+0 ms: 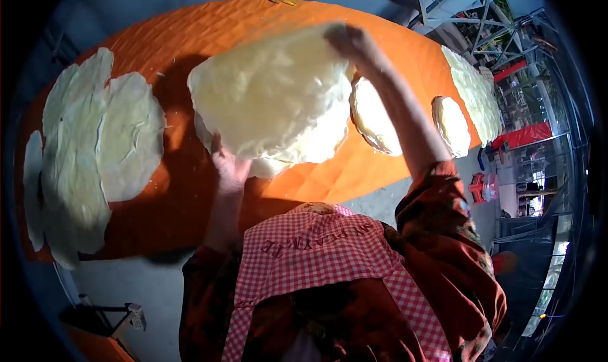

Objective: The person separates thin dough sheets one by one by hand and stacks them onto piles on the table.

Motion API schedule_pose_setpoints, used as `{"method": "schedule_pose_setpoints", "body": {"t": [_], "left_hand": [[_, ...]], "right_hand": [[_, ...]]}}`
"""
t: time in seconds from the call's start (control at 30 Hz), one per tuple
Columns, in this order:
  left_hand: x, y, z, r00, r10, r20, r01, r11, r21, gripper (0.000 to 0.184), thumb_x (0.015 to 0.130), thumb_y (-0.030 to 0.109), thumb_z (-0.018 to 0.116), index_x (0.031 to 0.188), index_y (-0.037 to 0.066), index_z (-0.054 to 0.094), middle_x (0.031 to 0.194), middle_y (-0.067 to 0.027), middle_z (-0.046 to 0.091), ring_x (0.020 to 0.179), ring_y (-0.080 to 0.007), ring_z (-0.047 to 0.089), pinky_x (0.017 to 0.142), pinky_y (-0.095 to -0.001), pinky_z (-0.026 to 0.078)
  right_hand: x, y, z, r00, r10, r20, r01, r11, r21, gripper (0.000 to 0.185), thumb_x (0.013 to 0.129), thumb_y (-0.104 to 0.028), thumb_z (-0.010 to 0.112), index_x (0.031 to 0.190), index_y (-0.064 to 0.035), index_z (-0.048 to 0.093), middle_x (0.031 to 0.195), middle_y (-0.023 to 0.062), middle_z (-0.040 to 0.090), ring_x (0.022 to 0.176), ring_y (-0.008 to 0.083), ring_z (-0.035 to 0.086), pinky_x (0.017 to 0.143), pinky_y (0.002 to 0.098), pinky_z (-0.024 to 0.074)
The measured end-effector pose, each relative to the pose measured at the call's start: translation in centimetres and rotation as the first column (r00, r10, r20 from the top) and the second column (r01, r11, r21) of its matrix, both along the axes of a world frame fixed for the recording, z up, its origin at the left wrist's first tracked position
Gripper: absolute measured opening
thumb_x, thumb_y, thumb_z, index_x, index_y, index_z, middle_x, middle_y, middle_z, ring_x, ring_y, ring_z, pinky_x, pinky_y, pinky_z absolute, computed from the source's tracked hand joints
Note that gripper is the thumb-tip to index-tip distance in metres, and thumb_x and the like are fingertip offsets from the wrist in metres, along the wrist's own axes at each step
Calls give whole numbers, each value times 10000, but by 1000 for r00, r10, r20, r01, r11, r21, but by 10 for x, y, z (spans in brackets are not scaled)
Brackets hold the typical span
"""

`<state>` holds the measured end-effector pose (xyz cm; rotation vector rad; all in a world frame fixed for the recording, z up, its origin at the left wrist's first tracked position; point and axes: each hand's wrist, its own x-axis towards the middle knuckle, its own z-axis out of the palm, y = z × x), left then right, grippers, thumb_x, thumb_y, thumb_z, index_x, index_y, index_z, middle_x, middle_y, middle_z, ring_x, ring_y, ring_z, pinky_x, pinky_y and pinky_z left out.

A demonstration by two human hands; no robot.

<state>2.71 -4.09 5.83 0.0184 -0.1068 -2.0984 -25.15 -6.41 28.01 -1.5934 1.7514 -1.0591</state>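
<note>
A: Start close in. Past your checked apron [316,245], what does your left hand [229,164] have?

B: It meets the near left edge of the large pale sheet [269,87], one digit reaching up at the rim. Whether the fingers are clamped on that edge or merely support it, I cannot tell. A light, flat touch there would probably serve you best, since a hard pinch could tear so thin a rim.

A: And where is the sheet itself?

B: In front of you, over a pile of similar layers [310,145] that shows along its near side, all on the orange table cover [323,181].

A: Your right hand [342,39], then?

B: Farther out, at the sheet's far right corner. It is blurred, but its fingers look closed on that corner. Spread the pull between both hands, I'd say, so the middle doesn't sag or crease.

A: Mind your right forearm, too. It passes above a small round stack [373,118], so a raised elbow seems wise.

B: Beyond that stand a second small stack [451,126] and, farthest right, more flat sheets [472,90]; overlapping sheets [76,166] lie well apart on your left.
</note>
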Motion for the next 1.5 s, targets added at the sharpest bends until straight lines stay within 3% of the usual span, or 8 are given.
{"method": "schedule_pose_setpoints", "body": {"t": [0.2, 0.27, 0.57, 0.73, 0.87, 1.0, 1.27, 1.5], "left_hand": [[-13, 6, -125, 648, -117, 752, -149, 950, 275, 358, 826, 126, 633, 1134, 74, 457, 1031, -48, 527, 839, -161, 534, 613, -260, 439], [-15, 17, -79, 420, -89, 903, -225, 954, 198, 408, 822, 136, 634, 1151, 63, 404, 1054, -68, 488, 852, -162, 501, 606, -279, 436], [-29, 3, -43, 47, 3, 999, -218, 976, 8, 511, 809, 159, 659, 1210, 1, 384, 1147, -140, 467, 1028, -260, 497, 834, -371, 450], [-25, -25, 5, 372, 118, 921, -294, 956, -3, 452, 698, 105, 643, 1128, 17, 537, 1032, -86, 553, 925, -233, 550, 750, -343, 493], [-11, -38, 71, 681, -149, 717, 67, 988, 142, 343, 863, 159, 519, 1163, -4, 542, 1130, -116, 595, 985, -251, 596, 878, -392, 487], [-80, -34, 118, 513, -15, 858, 66, 998, -22, 439, 815, 102, 554, 1223, -41, 486, 1189, -136, 548, 1104, -250, 527, 950, -386, 438], [-289, -21, 206, 724, 206, 658, 130, 896, -424, 323, 815, 45, 551, 1133, -6, 527, 1149, -129, 555, 1102, -237, 517, 953, -381, 417], [-428, 29, 66, 680, 3, 733, 308, 906, -289, 508, 782, -28, 476, 1285, -14, 401, 1244, -137, 485, 1151, -249, 485, 984, -412, 415]], "right_hand": [[-90, 49, -280, 804, -520, 289, 353, 808, 471, 71, 781, -95, 553, 773, -40, 597, 701, 64, 576, 619, 168, 528, 512, 337, 435], [-91, 58, -328, 843, -537, -43, 512, 775, 370, 76, 763, -101, 614, 748, -32, 584, 670, 73, 596, 531, 182, 560, 455, 351, 466], [-74, 57, -279, 850, -498, 168, 323, 748, 580, 145, 804, -149, 652, 885, -34, 617, 678, 52, 559, 509, 161, 489, 483, 321, 442], [-56, 50, -162, 645, -198, 738, 185, 978, 100, 256, 780, -100, 627, 993, 37, 588, 890, 98, 625, 786, 192, 612, 670, 325, 522], [-76, 92, -96, 662, -446, 603, 323, 895, 308, 239, 784, -101, 607, 992, 17, 593, 853, 87, 616, 763, 178, 597, 623, 305, 512], [-154, 107, -86, 901, -295, 318, 281, 955, 91, 146, 762, -152, 626, 827, -22, 617, 725, 60, 553, 634, 151, 507, 513, 324, 409], [-346, 163, 12, 804, -168, 570, 353, 907, -231, 207, 788, -114, 628, 967, -25, 576, 893, 70, 625, 823, 166, 608, 719, 300, 501], [-440, 255, -110, 725, -373, 579, 541, 829, -144, 224, 835, -106, 600, 1036, -9, 587, 841, 5, 601, 751, 96, 553, 661, 238, 445]]}}
